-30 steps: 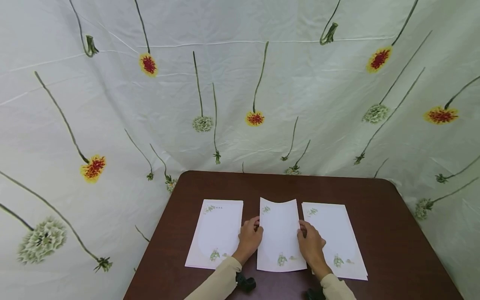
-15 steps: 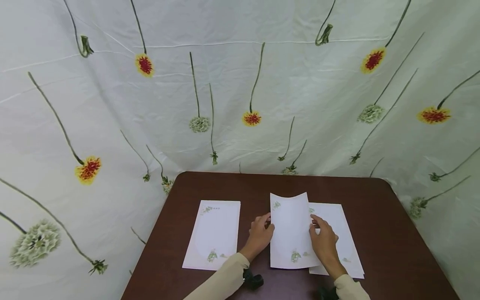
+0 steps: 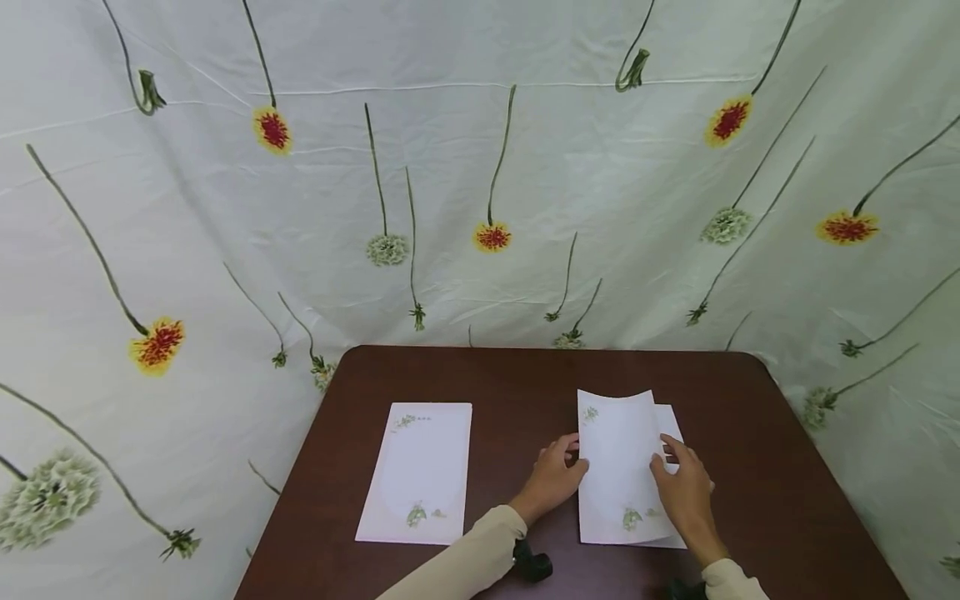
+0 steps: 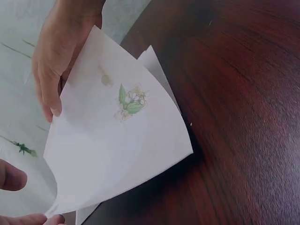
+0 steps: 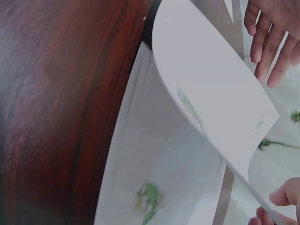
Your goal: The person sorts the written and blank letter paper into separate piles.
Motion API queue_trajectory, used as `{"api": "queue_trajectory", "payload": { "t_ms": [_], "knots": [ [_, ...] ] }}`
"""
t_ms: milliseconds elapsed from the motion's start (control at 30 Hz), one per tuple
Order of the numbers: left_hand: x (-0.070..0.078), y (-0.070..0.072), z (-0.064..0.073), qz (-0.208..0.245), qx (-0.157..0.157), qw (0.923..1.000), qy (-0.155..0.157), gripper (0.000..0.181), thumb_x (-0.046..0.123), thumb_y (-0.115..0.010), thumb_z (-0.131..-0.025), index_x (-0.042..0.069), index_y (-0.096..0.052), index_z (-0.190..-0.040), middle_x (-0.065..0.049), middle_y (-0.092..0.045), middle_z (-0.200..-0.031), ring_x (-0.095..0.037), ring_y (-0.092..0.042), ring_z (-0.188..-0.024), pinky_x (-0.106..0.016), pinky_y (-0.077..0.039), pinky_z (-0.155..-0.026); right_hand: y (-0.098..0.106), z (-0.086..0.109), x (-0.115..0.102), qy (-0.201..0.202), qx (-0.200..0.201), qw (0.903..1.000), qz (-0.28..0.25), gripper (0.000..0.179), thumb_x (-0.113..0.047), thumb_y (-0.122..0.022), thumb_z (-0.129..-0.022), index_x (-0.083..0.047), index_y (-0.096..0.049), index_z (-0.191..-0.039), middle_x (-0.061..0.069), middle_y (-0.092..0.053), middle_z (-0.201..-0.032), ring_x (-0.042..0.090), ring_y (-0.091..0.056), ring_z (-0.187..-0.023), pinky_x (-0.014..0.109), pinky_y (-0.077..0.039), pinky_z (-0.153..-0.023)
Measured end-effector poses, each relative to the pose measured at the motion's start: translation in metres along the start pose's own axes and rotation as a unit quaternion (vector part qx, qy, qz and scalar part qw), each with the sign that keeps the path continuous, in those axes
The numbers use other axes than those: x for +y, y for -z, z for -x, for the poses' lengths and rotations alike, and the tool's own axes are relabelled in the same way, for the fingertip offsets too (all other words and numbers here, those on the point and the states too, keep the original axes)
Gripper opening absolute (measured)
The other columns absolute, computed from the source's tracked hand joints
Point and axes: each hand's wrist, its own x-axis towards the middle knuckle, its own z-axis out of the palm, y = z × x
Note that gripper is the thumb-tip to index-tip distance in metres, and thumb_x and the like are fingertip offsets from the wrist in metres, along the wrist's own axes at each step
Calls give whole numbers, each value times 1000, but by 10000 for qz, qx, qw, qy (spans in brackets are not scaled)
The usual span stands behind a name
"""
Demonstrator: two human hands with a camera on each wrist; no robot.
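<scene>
A white sheet of letter paper (image 3: 617, 467) with a small green plant print is held up, bowed, above the right-hand stack of paper (image 3: 669, 423). My left hand (image 3: 553, 477) holds its left edge, and in the left wrist view the sheet's edge meets my left fingertips (image 4: 29, 219). On the opposite edge, my right hand (image 3: 686, 492) grips the sheet between thumb and fingers. The right wrist view shows the lifted sheet (image 5: 211, 75) slanting over the lower stack (image 5: 154, 140), with the same print below it.
Another stack of printed paper (image 3: 416, 475) lies flat on the left of the dark brown table (image 3: 517, 392). A pale flower-printed cloth (image 3: 450, 167) hangs behind the table. Black straps (image 3: 532, 562) sit at my wrists.
Both hands have carried the sheet from the middle to the right, so it now overlaps most of the right stack. The left stack stays on the table. The head view has turned slightly right.
</scene>
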Motion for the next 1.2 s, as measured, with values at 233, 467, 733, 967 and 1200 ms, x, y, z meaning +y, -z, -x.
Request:
{"api": "queue_trajectory", "payload": {
  "t_ms": [233, 467, 733, 967, 1200],
  "knots": [
    [5, -16, -5, 134, -236, 9995, 159, 51, 27, -61, -99, 4, -57, -145, -12, -65, -138, -34, -59, -126, -52, -48, -102, 10, -2, 16, -216, -107, 9997, 104, 47, -13, -60, -101, 7, -56, -144, 33, -63, -130, 50, -60, -121, 68, -30, -101],
    [0, -25, -8, 26, -379, 9990, 243, 53, 28, -62, -99, 4, -58, -145, -13, -65, -141, -33, -59, -126, -52, -49, -103, 17, -9, 30, -403, -663, 9966, 277, 53, -17, -61, -102, 8, -50, -148, 37, -56, -139, 53, -56, -127, 71, -28, -109],
    [0, -30, -8, 47, -524, 9979, 377, 55, 32, -61, -100, 6, -57, -148, -11, -62, -145, -33, -58, -130, -53, -49, -105, 21, -17, 39, -480, -1139, 9912, 467, 59, -21, -62, -103, 10, -46, -151, 39, -51, -143, 55, -52, -131, 73, -32, -110],
    [1, -33, -8, -22, -529, 9980, 346, 55, 31, -61, -98, 7, -57, -148, -10, -62, -147, -33, -58, -129, -55, -47, -106, 28, -22, 44, -479, -1410, 9874, 538, 64, -24, -61, -104, 11, -41, -154, 42, -41, -151, 61, -40, -141, 79, -21, -110],
    [1, -36, -9, -166, -551, 9973, 446, 57, 34, -62, -97, 11, -58, -149, -13, -65, -139, -35, -57, -128, -56, -46, -105, 28, -25, 44, -581, -1472, 9850, 688, 68, -26, -59, -104, 11, -36, -156, 43, -36, -154, 61, -35, -143, 76, -25, -107]
  ]
}}
